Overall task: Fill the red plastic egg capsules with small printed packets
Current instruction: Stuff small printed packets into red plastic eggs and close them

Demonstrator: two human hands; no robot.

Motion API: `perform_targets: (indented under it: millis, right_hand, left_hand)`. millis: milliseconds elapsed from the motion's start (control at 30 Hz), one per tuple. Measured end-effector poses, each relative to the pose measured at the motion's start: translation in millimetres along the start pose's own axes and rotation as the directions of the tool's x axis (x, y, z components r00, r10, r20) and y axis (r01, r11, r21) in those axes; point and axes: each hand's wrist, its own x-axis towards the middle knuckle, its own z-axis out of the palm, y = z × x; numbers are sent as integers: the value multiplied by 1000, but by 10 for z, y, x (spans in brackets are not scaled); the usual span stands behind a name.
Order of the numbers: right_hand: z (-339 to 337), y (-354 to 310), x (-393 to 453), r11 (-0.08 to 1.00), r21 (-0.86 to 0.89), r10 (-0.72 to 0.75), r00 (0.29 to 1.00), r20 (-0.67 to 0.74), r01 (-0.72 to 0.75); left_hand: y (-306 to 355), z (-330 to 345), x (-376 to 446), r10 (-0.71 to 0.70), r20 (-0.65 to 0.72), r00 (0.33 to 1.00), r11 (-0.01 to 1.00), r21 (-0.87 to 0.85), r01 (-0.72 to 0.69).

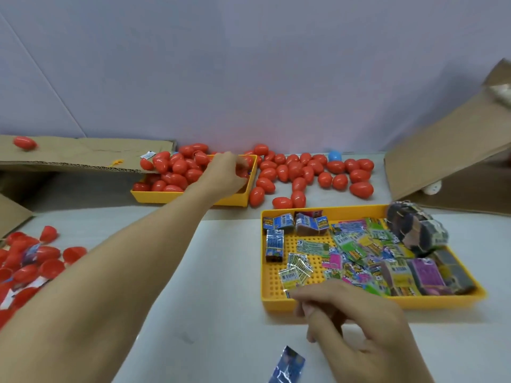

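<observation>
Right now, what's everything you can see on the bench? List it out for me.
Eggs: dozens, red, loose at back wall and piled in far tray.
Blue egg: one, among them.
Far tray: one, yellow, back centre.
Near tray: one, yellow, right.
Packets: many, multicoloured, in near tray.
Egg halves: many, red, left edge.
Loose packet: one, blue, front.
Cardboard: brown, left and right.
Left hand: in far tray.
Right hand: at near tray.

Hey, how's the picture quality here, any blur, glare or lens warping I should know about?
Head view: soft, even light with faint shadows; wide-angle warping bends the grey table edge and stretches the left forearm; the left hand in the yellow plastic tray of red egg capsules looks slightly smeared; clear-wrapped printed packets show small glints; print is unreadable.
</observation>
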Motion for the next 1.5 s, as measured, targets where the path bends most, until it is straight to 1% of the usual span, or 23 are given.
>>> perform_targets:
  millis: [33, 67, 100, 133, 167, 200, 233, 267, 300, 333, 400, 500, 533, 600, 667, 800, 867, 900, 1000, 1100, 1267, 1367, 1500]
  right_hand:
    - [-43, -18, -31, 998, 57, -28, 998, -48, 31]
    - [-66, -37, -43, 995, 92, -43, 997, -58, 48]
    - [-47, -20, -15, 993, 109, -40, 998, -55, 45]
    - [-53, -27, -6, 994, 107, -19, 998, -54, 25]
    - [-59, -33, -3, 991, 136, 21, 999, -38, -16]
    - [-72, -36, 4, 980, 184, 88, 995, -51, -78]
    - [-85, -34, 3, 962, 239, 151, 987, -54, -134]
    - [-106, -64, 3, 932, 299, 224, 974, -28, -205]
    - [-118, -65, 4, 897, 358, 281, 960, -10, -258]
    - [-135, -92, 19, 850, 429, 332, 943, 15, -306]
    - [-159, -140, 68, 767, 511, 407, 910, 79, -387]
    - [-195, -218, 113, 691, 539, 478, 864, 158, -481]
    - [-202, -250, 117, 671, 545, 487, 853, 188, -503]
    - [-216, -290, 109, 666, 535, 468, 849, 244, -520]
    - [-232, -307, 105, 668, 517, 470, 842, 265, -535]
    - [-268, -287, 86, 629, 506, 499, 805, 321, -591]
    - [-287, -267, 80, 612, 501, 507, 790, 346, -612]
    - [-291, -252, 80, 609, 495, 512, 784, 351, -620]
    - [-289, -226, 84, 607, 474, 527, 770, 360, -638]
    - [-272, -206, 82, 596, 472, 537, 759, 367, -650]
    - [-263, -164, 61, 643, 477, 496, 800, 336, -599]
    - [-248, -155, 38, 715, 474, 447, 857, 256, -514]
    - [-194, -162, -25, 902, 293, 293, 948, 124, -317]
  left_hand:
    - [-6, 0, -48, -5, -84, 996, 999, -50, 1]
    - [6, -7, -106, -34, -155, 987, 990, -142, 11]
    - [45, -37, -183, -67, -205, 976, 961, -278, 7]
    - [105, -86, -282, -117, -208, 971, 880, -475, 4]
    - [197, -148, -427, -151, -163, 975, 730, -683, -1]
    - [283, -210, -582, -161, -97, 982, 542, -840, 6]
    - [368, -269, -757, -144, -41, 989, 371, -929, 16]
    - [443, -309, -935, -107, -2, 994, 266, -964, 27]
    - [512, -332, -1117, -72, 28, 997, 213, -976, 42]
    - [573, -346, -1306, -32, 49, 998, 193, -980, 54]
    - [667, -330, -1661, 27, 75, 997, 179, -981, 69]
    - [770, -241, -2077, 110, 102, 989, 129, -988, 88]
    - [789, -197, -2165, 129, 112, 985, 133, -987, 94]
    - [811, -131, -2278, 166, 113, 980, 170, -982, 84]
    - [809, -101, -2329, 190, 89, 978, 220, -974, 46]
    - [789, -103, -2386, 167, 24, 986, 383, -923, -42]
    - [792, -87, -2427, 146, 0, 989, 429, -901, -63]
    - [794, -78, -2451, 129, 4, 992, 427, -903, -52]
    - [802, -60, -2503, 88, 65, 994, 376, -926, 27]
    - [796, -54, -2518, 54, 142, 988, 291, -949, 121]
    - [798, -110, -2486, 42, 299, 953, 153, -945, 290]
    - [803, -146, -2464, 30, 346, 938, 127, -932, 340]
    - [796, -169, -2441, 1, 388, 922, 104, -917, 385]
